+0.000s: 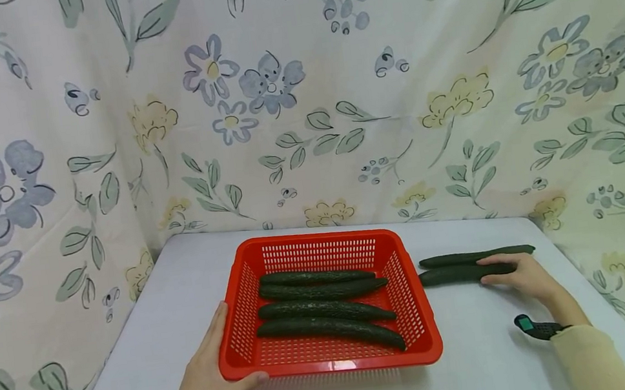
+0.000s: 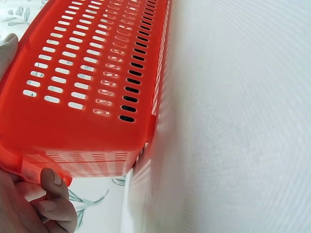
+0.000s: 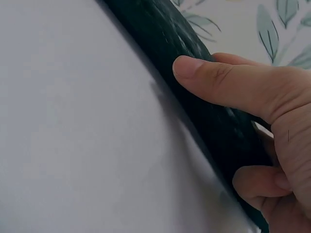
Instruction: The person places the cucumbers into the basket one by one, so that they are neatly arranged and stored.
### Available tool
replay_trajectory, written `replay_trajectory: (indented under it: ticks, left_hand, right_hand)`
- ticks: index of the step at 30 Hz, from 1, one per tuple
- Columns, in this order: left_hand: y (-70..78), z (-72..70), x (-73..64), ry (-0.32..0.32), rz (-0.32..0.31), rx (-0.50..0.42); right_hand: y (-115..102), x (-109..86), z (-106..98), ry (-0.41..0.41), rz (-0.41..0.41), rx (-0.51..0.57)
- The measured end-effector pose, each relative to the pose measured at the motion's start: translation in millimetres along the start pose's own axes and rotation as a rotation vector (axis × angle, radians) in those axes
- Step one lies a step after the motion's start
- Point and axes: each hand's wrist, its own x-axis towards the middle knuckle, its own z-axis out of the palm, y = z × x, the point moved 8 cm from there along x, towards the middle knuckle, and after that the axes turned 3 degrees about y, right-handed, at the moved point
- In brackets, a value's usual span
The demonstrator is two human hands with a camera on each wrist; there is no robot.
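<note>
A red plastic basket with slotted walls stands mid-table, and several dark green cucumbers lie side by side in it. My left hand grips its near left corner, thumb along the front rim and fingers at the left side. Curled fingertips show under the rim in the left wrist view. To the right of the basket, two more cucumbers lie on the table, one behind the other. My right hand holds the nearer cucumber by its right part, thumb on the near side. The farther cucumber lies just behind it.
The white table ends at a floral curtain that hangs behind it and along both sides. A black band with a small device is on the right wrist, above a pale yellow sleeve.
</note>
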Motion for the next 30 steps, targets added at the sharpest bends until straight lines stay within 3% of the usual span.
replay_trajectory:
  ticks: [12,20,30]
  left_hand:
    - [-0.5,0.6,0.4,-0.002,-0.005,0.01]
    - [0.2,-0.5,0.2,-0.002,-0.003,0.014]
    - [-1.1,0.7,-0.2,-0.002,-0.008,0.0]
  right_hand:
    - [-11,2.4,19,-0.03,0.025,-0.021]
    - [-22,-3.0,22,0.03,-0.045,-0.051]
    - [-17,-7.3,16,0.071,-0.033,-0.071]
